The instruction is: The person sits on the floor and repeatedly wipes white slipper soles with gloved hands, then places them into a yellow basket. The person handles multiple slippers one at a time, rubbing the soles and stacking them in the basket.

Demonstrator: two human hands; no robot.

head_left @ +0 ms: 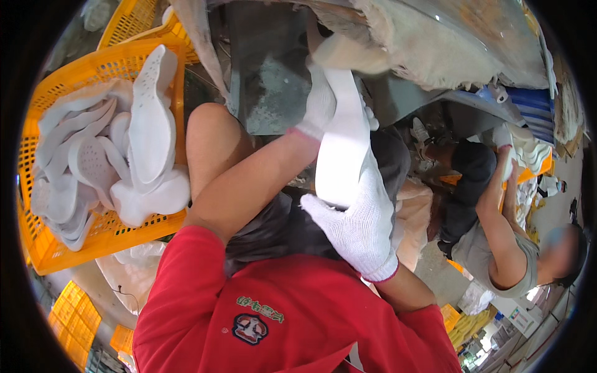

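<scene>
A long white insole (341, 152) stretches away from me above my lap, its wide near end brightly lit. My right hand (360, 227), in a white knit glove, grips that near end with the thumb spread along its edge. Farther up, my left hand (318, 102), gloved too, holds the insole's left side; some of its fingers are hidden. The narrow far end meets a pale, blurred rounded part (351, 55), perhaps a buffing wheel, under a dusty cover. Whether the two touch I cannot tell.
At my left stands a yellow plastic crate (174, 115) heaped with similar white insoles (152, 133). A dusty fabric and plastic cover (435, 46) hangs over the machine ahead. On the right sits another person (497, 248), gloved, near more white pieces (528, 152).
</scene>
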